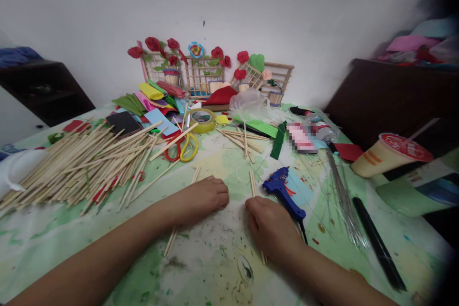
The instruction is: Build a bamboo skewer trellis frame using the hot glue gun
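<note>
Wooden sticks (171,241) lie on the table (201,277), some beneath the curled right hand (270,222), others under the left hand (202,198); I cannot tell whether either grip holds any. Farther: blue glue gun (286,195), scissors (188,148), tape roll (202,126), lattices (204,76) with red flowers (217,52).

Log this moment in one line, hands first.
left hand: across sticks | right hand: on other sticks | glue gun: beside right hand | stick pile: left of left hand

Right side: cup (375,158), red lid (406,147). Upper left: blue cloth (17,56) on dark cabinet (43,72). Bottle (326,131) right of centre.
</note>
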A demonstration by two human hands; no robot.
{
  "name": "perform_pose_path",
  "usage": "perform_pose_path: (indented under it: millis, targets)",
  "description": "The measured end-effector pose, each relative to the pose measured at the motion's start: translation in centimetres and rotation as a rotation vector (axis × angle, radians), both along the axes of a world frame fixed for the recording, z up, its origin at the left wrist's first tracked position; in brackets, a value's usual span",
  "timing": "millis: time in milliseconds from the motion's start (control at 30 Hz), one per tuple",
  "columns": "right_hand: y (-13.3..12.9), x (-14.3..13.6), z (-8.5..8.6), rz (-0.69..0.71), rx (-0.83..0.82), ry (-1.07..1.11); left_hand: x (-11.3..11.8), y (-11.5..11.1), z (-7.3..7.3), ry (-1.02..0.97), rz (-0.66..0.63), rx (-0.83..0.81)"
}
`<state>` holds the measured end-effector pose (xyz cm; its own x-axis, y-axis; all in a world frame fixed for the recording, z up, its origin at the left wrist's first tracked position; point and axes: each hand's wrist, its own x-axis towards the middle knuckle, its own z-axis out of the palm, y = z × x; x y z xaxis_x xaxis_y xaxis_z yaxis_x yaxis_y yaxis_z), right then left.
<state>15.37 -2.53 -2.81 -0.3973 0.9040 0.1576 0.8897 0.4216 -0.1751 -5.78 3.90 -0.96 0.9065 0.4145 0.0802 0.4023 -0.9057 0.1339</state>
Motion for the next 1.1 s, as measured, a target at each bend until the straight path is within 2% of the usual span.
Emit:
perform_pose_path:
  millis: [100,167,300,367,467,600,700,867,1100]
  targets:
    - [0.0,0.0,0.2,-0.005,-0.019,-0.014,0.0,-0.1,0.0,-0.003,0.001,0.017]
    - [0.0,-0.1,0.3,-0.007,-0.03,-0.023,-0.1,-0.5,0.5,-0.032,0.003,-0.031]
    - [-0.2,0.0,0.4,-0.009,-0.036,-0.024,-0.2,-1.6,2.3,-0.116,-0.095,-0.326]
    - [-0.3,0.2,0.6,-0.002,0.0,0.015,-0.1,-2.0,2.8,-0.165,-0.145,-0.416]
    - [-0.3,1.1,1.0,-0.044,0.099,0.073,0.1,-2.0,2.6,-0.202,-0.091,-0.376]
    - [0.2,3.4,2.0,-0.196,0.205,0.099,-0.1,-1.4,1.6,-0.201,0.042,-0.291]
    - [0.7,5.3,2.5,-0.301,0.221,0.071,-0.3,-0.8,1.1,-0.211,0.123,-0.234]
    - [1.1,6.6,2.4,-0.37,0.11,-0.023,0.8,1.9,1.7,-0.174,0.164,-0.113]
    - [1.2,6.7,2.4,-0.4,0.057,0.003,6.5,9.1,3.1,0.026,-0.008,0.118]
